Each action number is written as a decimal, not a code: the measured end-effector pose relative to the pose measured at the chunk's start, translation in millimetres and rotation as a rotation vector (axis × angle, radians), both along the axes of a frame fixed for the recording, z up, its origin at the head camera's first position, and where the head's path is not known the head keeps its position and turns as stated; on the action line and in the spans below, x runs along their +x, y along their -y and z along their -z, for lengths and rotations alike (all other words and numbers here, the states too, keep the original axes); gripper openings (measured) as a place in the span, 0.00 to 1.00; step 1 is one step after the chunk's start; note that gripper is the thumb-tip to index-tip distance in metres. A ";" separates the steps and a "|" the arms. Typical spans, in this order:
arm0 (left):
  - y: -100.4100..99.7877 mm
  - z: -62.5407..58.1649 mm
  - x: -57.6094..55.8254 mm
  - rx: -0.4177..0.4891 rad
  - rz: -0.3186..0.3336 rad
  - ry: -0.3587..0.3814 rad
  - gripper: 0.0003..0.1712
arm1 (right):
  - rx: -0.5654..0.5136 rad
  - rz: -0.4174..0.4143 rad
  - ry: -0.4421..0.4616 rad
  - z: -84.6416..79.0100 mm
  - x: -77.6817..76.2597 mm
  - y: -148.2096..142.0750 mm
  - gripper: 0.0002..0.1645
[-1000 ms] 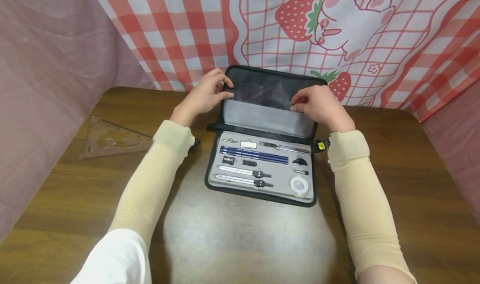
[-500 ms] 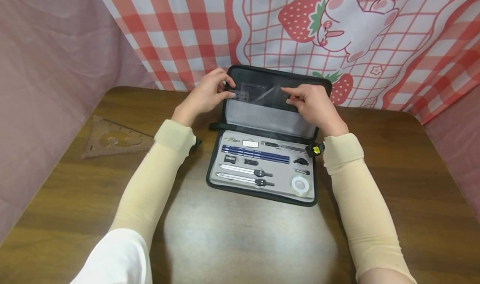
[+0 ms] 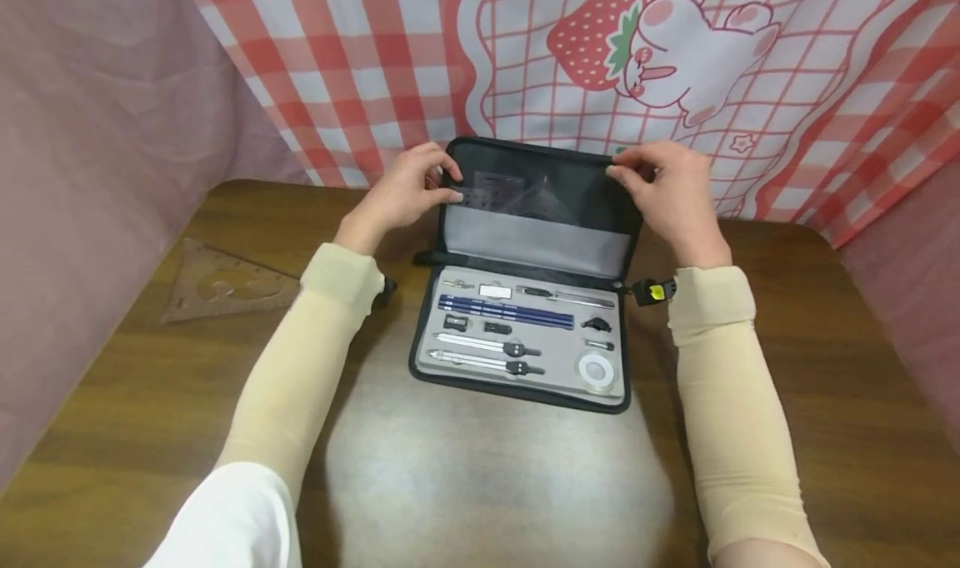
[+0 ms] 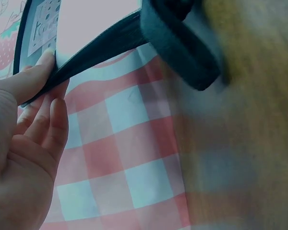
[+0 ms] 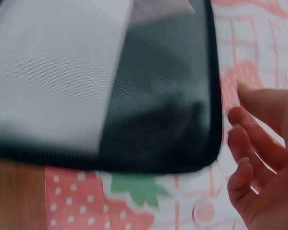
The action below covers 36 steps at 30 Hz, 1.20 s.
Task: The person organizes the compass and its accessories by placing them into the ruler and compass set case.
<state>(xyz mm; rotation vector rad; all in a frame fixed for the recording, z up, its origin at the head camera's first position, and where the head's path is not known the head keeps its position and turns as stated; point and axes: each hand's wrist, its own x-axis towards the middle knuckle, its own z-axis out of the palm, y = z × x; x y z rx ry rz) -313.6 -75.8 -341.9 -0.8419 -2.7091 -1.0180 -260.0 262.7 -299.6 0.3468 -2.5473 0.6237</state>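
A black zip case (image 3: pixel 517 391) lies open on the table, its lid (image 3: pixel 592 193) raised at the back. My left hand (image 3: pixel 401 186) pinches the lid's left edge, thumb on the inside and fingers behind, as the left wrist view shows. Clear drawing templates (image 4: pixel 43 28) sit in the lid's see-through pocket. At the lid's upper right edge is my right hand (image 3: pixel 671 189); in the right wrist view its loosely bent fingers (image 5: pixel 240 139) are beside the edge, holding nothing. The grey tray carries blue pencils (image 3: pixel 506 311), two compasses (image 3: pixel 476 361), a white eraser (image 3: pixel 495 291) and a tape roll (image 3: pixel 596 371).
A transparent set square (image 3: pixel 186 297) lies on the wooden table (image 3: pixel 480 485) to the left. Behind the lid hangs a red-and-white checked cloth (image 3: pixel 360 68) with strawberries. A pink cloth (image 3: pixel 112 93) hangs on the left. A strap (image 4: pixel 182 52) sticks out from the case's left side.
My right hand has left the lid's clear pocket, where it was fingering the inside, and moved up and right to the lid's edge. The left hand keeps its grip on the lid.
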 end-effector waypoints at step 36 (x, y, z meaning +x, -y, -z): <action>212.3 12.2 56.5 -0.464 0.127 0.340 0.45 | -0.177 0.041 0.146 11.7 -1.9 -38.3 0.20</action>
